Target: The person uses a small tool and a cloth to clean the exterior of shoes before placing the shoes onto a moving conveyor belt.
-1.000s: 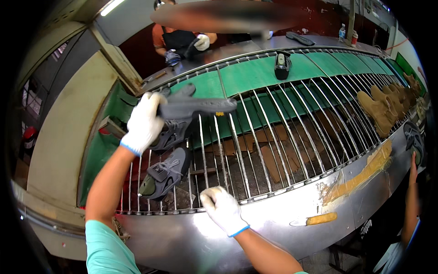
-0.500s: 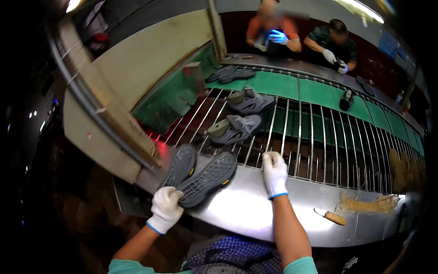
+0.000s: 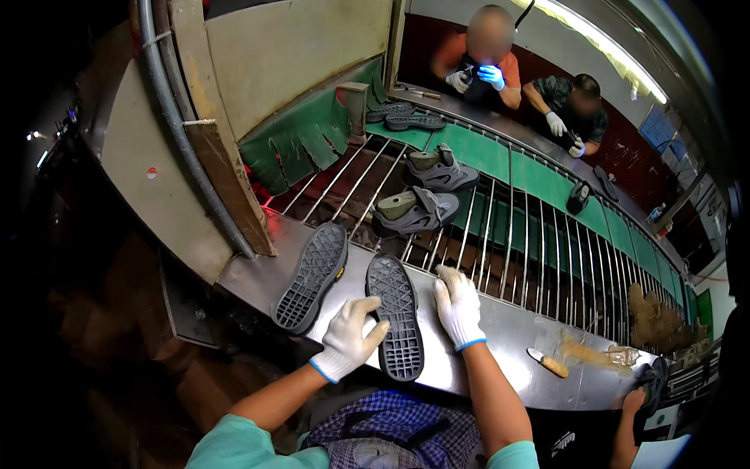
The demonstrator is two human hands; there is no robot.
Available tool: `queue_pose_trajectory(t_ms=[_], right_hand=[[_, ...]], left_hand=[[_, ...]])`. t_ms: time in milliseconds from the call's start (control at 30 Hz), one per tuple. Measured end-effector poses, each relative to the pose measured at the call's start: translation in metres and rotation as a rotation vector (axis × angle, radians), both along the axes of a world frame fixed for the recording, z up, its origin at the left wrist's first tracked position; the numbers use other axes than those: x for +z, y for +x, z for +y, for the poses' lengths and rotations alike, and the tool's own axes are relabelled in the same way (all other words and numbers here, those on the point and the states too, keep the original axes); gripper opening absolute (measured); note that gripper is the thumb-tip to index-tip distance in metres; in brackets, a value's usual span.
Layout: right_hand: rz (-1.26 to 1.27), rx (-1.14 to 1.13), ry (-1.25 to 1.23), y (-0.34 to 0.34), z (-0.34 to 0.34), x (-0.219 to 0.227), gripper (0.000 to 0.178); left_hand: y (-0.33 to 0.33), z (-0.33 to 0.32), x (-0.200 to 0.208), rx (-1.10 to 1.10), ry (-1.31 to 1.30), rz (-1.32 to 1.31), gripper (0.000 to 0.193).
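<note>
Two dark grey shoe soles lie tread-side visible on the metal bench edge in front of me. The right-hand sole [image 3: 396,316] points away from me, and my left hand [image 3: 350,336] is at its left edge, thumb and fingers spread apart. My right hand [image 3: 459,309], in a white knit glove like the left, rests just right of that sole with its fingers loosely stretched and nothing visible in them. The other sole [image 3: 312,280] lies slanted to the left, apart from both hands.
Two grey shoes [image 3: 418,211] with lasts inside stand on the metal-rod rack [image 3: 539,258]. More soles [image 3: 414,122] lie on the green belt [image 3: 484,154] beyond. A wooden-handled knife [image 3: 549,363] lies on the bench at right. Two gloved co-workers sit across; another person's hand [image 3: 634,400] shows at lower right.
The right-hand sole has moved right, away from the other sole, and turned to point away from me. My left hand has shifted right and loosened its grip; the right hand's fingers have straightened.
</note>
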State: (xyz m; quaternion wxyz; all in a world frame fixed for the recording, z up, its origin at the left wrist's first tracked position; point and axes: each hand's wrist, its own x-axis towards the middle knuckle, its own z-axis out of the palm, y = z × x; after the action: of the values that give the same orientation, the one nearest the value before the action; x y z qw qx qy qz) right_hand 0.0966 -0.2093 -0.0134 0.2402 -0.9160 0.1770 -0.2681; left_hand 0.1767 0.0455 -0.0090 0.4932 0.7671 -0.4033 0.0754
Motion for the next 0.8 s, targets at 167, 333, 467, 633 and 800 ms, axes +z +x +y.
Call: queue_pose_trajectory(t_ms=[167, 333, 467, 633, 800], right_hand=[[0.172, -0.095, 0.068, 0.085, -0.038, -0.009, 0.064], [0.033, -0.234, -0.067, 0.172, -0.072, -0.016, 0.079], [-0.163, -0.059, 0.173, 0.222, -0.080, 0.003, 0.062], [-0.316, -0.437, 0.849, 0.236, -0.099, 0.000, 0.065], [-0.740, -0.335, 1.108, 0.176, -0.145, 0.060, 0.064]], left_hand=[[0.001, -0.008, -0.010, 0.035, -0.045, 0.049, 0.041], [0.004, -0.004, -0.010, 0.042, -0.037, 0.088, 0.037], [0.006, -0.003, -0.009, 0.057, -0.014, 0.100, 0.034], [0.010, -0.002, -0.008, 0.065, -0.025, 0.092, 0.032], [0.010, -0.003, -0.004, 0.032, -0.017, 0.144, 0.034]])
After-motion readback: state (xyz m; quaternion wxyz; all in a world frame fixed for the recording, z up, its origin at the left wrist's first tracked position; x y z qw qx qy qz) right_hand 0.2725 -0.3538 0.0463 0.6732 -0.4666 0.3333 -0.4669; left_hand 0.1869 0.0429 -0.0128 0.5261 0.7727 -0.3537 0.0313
